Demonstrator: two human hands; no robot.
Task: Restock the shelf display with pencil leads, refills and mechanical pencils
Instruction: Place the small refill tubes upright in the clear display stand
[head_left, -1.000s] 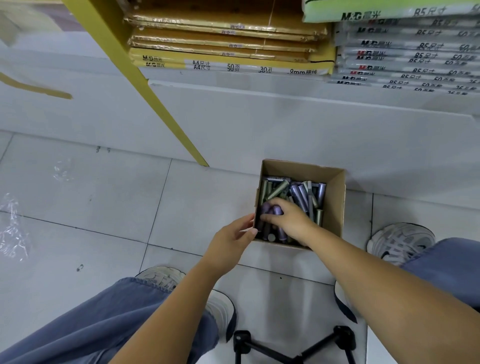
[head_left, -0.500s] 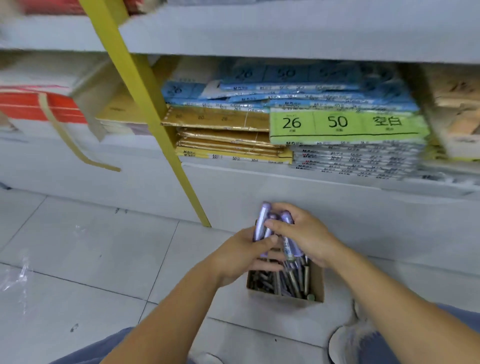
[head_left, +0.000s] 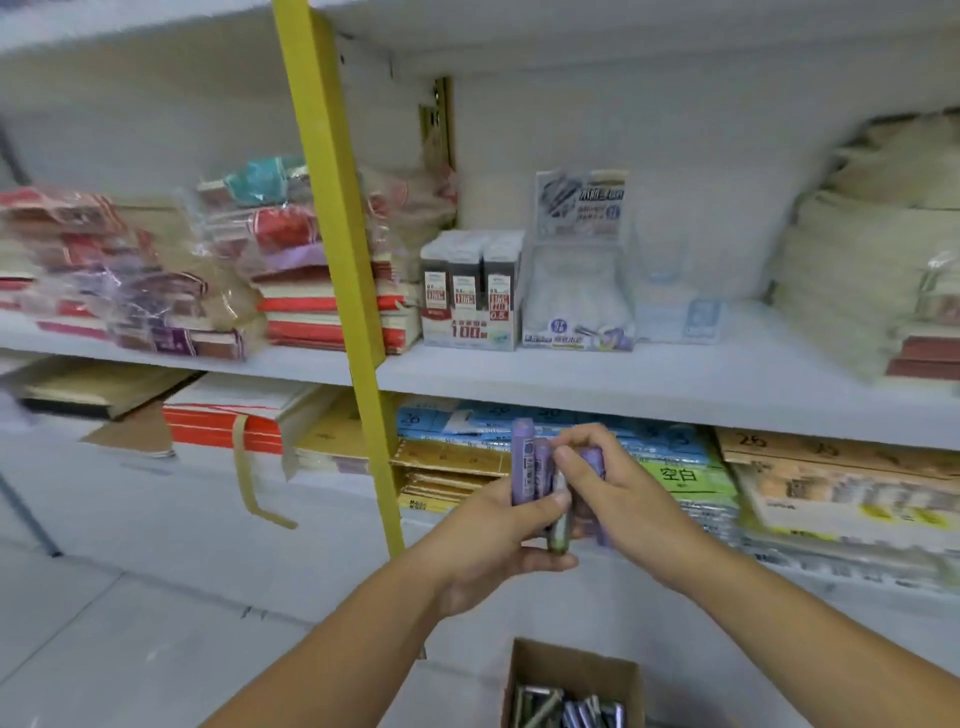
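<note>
I hold a bunch of small tubes (head_left: 523, 460) upright between my two hands, in front of the lower part of the rack. My left hand (head_left: 493, 540) is curled round the bunch from below, with the thumb laid across the front of it. My right hand (head_left: 628, 499) closes on the same bunch from the right, its fingers bent over the upper ends. Most of the tubes are purple; a grey-green tube (head_left: 560, 538) sticks out at the bottom, against my left palm.

Below my wrists a cardboard box (head_left: 571, 670) stands open on the tiled floor (head_left: 130, 649), with loose sticks (head_left: 566, 712) of the same kind lying in it.

Above my hands runs a white shelf (head_left: 675, 384). On it stand lead packs (head_left: 470, 291) in a row, and just to their right, touching them, a clear display stand (head_left: 579, 296) with a printed card on top. A yellow post (head_left: 337, 260) slants up in front of the shelf, left of the packs. Under the shelf lie flat paper packs (head_left: 680, 475), blurred.
</note>
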